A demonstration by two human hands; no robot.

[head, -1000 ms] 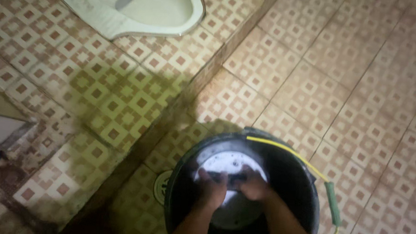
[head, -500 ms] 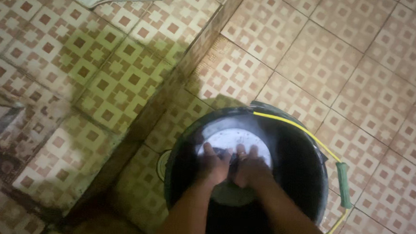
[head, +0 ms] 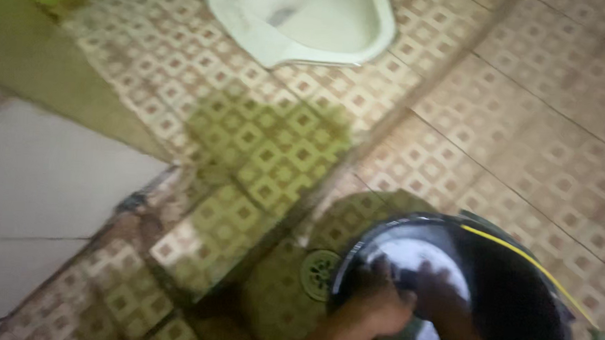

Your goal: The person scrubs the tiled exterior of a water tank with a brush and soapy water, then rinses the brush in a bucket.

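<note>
While blur smears it all, tiled floor (head: 540,113) fills view w/ toilet (head: 303,18) up top; bucket (head: 516,298) bottom right; L hand (head: 378,301) & R hand (head: 440,301) inside, side by side on pale stuff (head: 422,255); grip can't tell; drain (head: 319,274) just left.

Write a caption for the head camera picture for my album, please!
Both hands, left hand and right hand, reach into a black bucket on a tiled floor.

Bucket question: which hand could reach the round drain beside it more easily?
Probably the left hand. It is at the bucket's left side, nearer the drain; the right hand sits farther right.
</note>
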